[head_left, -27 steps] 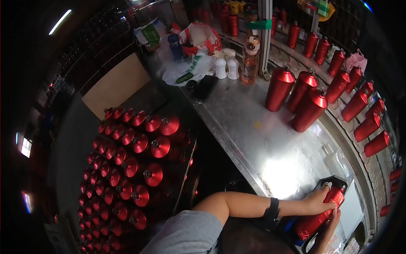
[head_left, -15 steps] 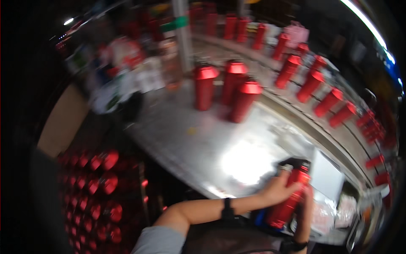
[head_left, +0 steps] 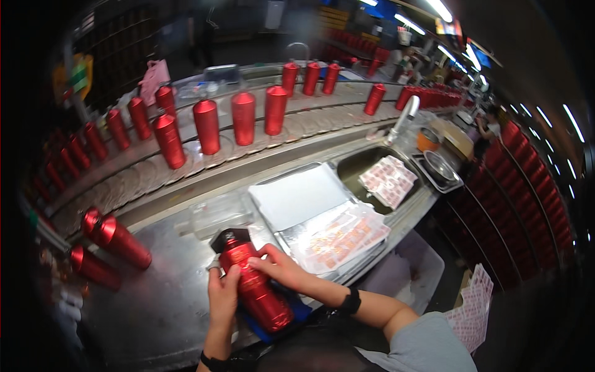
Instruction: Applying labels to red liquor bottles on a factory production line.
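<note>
Along the metal bench [head_left: 167,304], three red bottles [head_left: 126,242] stand at left, then the left hand [head_left: 222,290], thumb and fingers clamped on the held bottle [head_left: 261,296] slanting over blue material [head_left: 302,310], the right hand [head_left: 284,271] gripping its right side likewise, and, farther right, printed sheets [head_left: 344,239] near a sink [head_left: 356,168].

bare bench [head_left: 170,301] left of left hand [head_left: 222,291], three red bottles [head_left: 126,243] obstructing farther left

Three red bottles [head_left: 127,245] stand on the metal bench [head_left: 167,304].
</note>
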`<action>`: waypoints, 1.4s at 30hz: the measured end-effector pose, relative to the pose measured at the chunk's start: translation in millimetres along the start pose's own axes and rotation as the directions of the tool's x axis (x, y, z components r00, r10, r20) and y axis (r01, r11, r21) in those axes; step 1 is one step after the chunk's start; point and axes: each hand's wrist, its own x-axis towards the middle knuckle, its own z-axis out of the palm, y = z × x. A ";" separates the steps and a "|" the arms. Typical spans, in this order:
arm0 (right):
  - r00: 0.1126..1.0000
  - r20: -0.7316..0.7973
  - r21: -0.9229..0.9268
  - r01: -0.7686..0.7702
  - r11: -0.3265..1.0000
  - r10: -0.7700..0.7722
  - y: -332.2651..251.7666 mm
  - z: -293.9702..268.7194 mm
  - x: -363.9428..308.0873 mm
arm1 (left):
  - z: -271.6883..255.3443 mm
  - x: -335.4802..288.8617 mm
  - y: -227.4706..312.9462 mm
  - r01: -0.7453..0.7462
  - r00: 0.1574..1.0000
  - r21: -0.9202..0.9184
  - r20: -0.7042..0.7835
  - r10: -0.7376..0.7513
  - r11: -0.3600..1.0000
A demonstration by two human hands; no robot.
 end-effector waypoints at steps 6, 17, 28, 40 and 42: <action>0.999 -0.003 0.056 0.042 0.998 -0.042 3.2 -4.8 -4.6 | -2.9 3.8 -12.1 -0.049 0.998 -0.016 0.032 0.050 0.999; 0.997 0.022 0.054 0.076 0.996 -0.077 12.5 -5.9 -1.4 | 3.3 -1.3 -3.5 -0.024 1.000 0.014 -0.011 0.024 1.000; 0.998 0.061 0.238 0.011 0.971 -0.026 13.1 -11.5 -8.4 | -10.6 -9.5 -10.0 0.079 0.996 -0.110 0.046 -0.074 0.991; 0.999 0.010 -0.004 0.047 0.999 -0.047 -1.1 -4.5 -32.3 | -11.3 -23.2 -9.9 -0.034 0.989 -0.022 0.146 0.037 0.999; 0.998 -0.008 -0.059 0.055 0.997 -0.056 0.9 -1.4 -33.8 | -12.5 -23.7 -9.7 -0.022 0.989 -0.026 0.148 0.025 0.999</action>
